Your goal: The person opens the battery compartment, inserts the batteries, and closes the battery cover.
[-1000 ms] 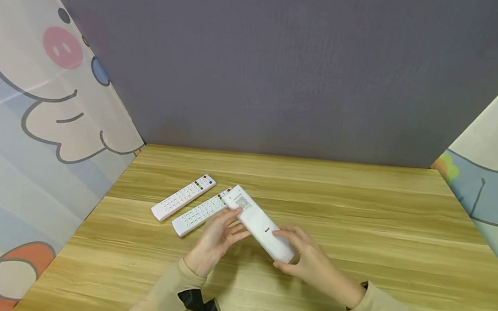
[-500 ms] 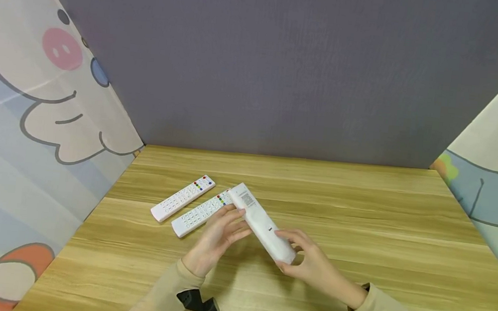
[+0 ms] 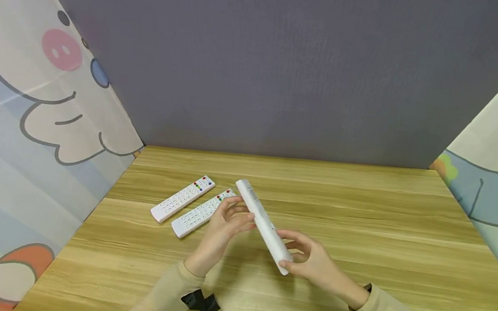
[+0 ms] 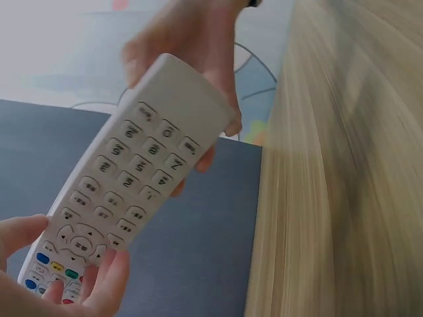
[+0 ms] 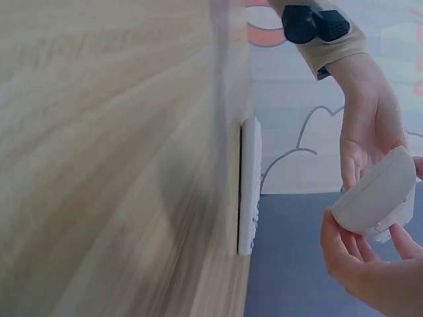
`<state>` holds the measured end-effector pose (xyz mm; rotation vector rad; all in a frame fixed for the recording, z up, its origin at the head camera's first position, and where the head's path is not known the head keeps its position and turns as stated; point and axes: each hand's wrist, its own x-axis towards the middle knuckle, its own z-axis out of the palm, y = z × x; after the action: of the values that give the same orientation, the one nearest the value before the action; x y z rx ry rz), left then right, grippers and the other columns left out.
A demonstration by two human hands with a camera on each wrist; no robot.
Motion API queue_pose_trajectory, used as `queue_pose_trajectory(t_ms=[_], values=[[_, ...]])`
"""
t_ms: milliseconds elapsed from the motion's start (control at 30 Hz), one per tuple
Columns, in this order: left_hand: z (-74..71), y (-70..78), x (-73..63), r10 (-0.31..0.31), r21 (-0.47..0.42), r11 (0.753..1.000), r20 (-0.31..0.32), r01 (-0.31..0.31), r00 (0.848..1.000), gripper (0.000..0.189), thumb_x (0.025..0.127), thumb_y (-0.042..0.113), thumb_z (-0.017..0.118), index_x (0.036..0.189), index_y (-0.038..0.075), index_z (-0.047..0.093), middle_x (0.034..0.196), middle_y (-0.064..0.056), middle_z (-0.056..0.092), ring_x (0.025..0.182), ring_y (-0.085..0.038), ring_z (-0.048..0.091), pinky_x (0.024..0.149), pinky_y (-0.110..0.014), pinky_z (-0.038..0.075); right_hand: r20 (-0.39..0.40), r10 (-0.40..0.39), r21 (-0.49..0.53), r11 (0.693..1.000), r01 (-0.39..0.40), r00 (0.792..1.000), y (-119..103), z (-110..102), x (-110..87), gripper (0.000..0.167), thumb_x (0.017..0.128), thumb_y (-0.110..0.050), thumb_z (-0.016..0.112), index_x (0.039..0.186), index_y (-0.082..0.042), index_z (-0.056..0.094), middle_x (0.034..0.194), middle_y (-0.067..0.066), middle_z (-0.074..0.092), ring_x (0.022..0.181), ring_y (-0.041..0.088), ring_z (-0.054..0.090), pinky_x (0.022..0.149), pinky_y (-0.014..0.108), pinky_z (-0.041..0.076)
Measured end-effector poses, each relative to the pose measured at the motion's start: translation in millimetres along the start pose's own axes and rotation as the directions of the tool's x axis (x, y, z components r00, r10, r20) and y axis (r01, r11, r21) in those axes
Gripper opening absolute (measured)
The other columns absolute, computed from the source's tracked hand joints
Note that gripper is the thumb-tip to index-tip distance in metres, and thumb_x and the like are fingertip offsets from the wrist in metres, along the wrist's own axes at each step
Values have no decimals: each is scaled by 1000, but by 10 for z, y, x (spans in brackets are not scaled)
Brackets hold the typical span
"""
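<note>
A white remote control [image 3: 262,222] is held in the air over the wooden table, slanting from far left to near right. Its narrow side faces up in the head view. My left hand [image 3: 219,230] pinches it toward the far end, thumb on the near side. At the near end, my right hand [image 3: 313,262] grips it between thumb and fingers. The left wrist view shows the button face [image 4: 142,158], with number keys and coloured keys by the left fingers [image 4: 109,284]. In the right wrist view the remote's plain end [image 5: 377,191] points at the camera.
Two more white remotes lie button side up, slanted and side by side: one farther left [image 3: 183,199], the other [image 3: 200,216] partly behind my left hand. A dark panel [image 3: 293,69] rises at the table's [image 3: 383,213] back edge. Cartoon-printed sheets [image 3: 9,117] flank both sides.
The held remote has rolled from showing its labelled back to showing its narrow side. My left fingers have shifted slightly along with it. Both remotes on the table have stayed put.
</note>
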<state>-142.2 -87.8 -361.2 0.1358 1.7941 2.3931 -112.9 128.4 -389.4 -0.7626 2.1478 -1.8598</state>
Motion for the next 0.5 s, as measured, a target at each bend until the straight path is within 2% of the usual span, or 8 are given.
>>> queue_pose_trajectory(t_ms=[133,233,333,500], values=[[30,-16,-9,39,102,994,12,-40,999,50,80,6,62,121,4,34,113,-18,45,88,-22,57,83,-39,50,29,15,75,997,-17,999,8,-5,2,54,78,-3,63,125,9,38,125,29,37,99,21,51,78,28,51],[48,-30,-10,60,163,985,29,-64,998,51,81,7,61,123,5,33,114,-19,45,88,-27,57,81,-38,51,42,30,114,993,-35,999,23,-6,4,57,78,-3,63,126,10,36,126,31,36,98,16,52,79,29,51],[67,-39,-13,66,179,981,46,-73,997,54,81,6,61,125,5,29,113,-21,45,89,-30,57,82,-39,50,52,44,125,991,-50,998,34,-9,3,58,79,-5,63,127,10,34,126,32,35,97,12,52,79,28,51],[105,-54,-20,57,161,985,59,-66,997,58,82,6,60,127,5,24,113,-23,44,86,-22,58,84,-43,48,74,61,149,986,-72,995,37,-10,1,59,81,-8,61,129,9,32,128,33,33,100,12,52,81,30,50]])
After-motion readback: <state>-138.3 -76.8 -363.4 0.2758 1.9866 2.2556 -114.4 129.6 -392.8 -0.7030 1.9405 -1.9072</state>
